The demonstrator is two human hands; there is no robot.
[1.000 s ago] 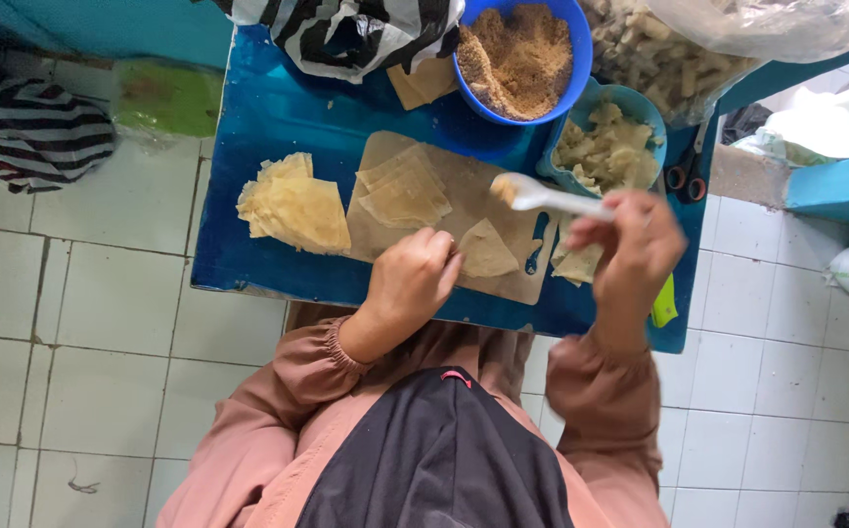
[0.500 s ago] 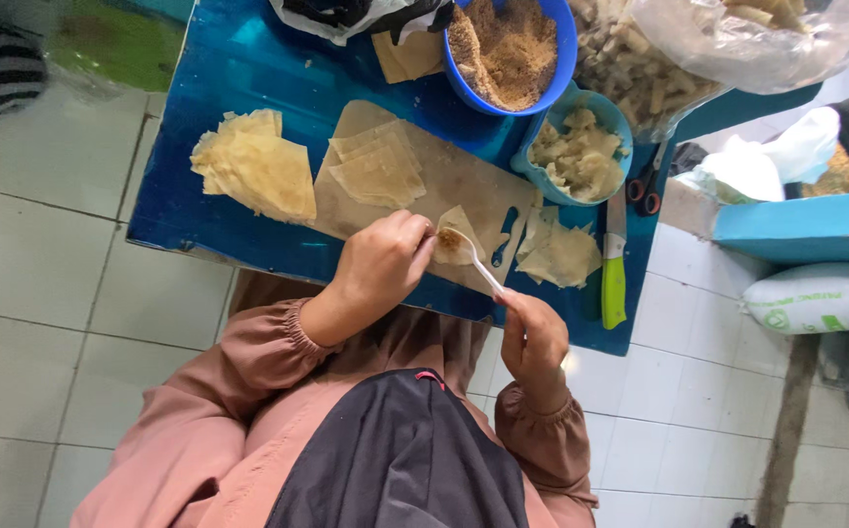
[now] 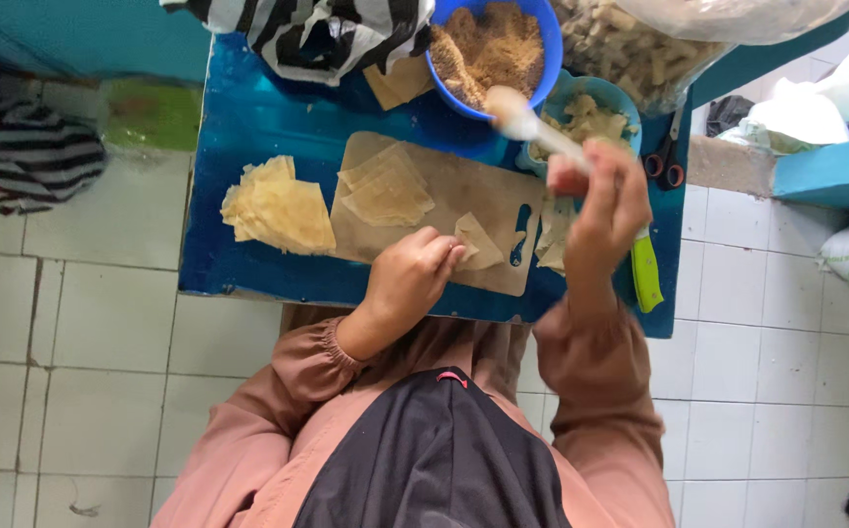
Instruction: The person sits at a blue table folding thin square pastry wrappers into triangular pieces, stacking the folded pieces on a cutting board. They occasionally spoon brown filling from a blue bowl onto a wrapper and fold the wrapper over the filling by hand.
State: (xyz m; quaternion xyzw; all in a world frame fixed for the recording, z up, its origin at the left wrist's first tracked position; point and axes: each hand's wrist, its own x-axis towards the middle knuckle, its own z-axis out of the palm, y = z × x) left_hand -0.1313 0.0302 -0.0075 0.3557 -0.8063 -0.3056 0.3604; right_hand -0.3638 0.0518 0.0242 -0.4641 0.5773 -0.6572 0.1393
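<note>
Fingers (image 3: 441,249) of the left hand (image 3: 410,279) pinch a folded wrapper (image 3: 478,242) on the cutting board (image 3: 424,210); the right hand (image 3: 596,200) grips a spoon (image 3: 532,125) beyond the board's far corner, and any filling could spill.

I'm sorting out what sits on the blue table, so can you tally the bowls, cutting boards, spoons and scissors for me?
Bowls: 2, a large blue bowl of brown crumbs and a smaller teal bowl
Cutting boards: 1, the brown board
Spoons: 1, the pale spoon in the right hand
Scissors: 1, the red-handled scissors
Total: 5
</note>
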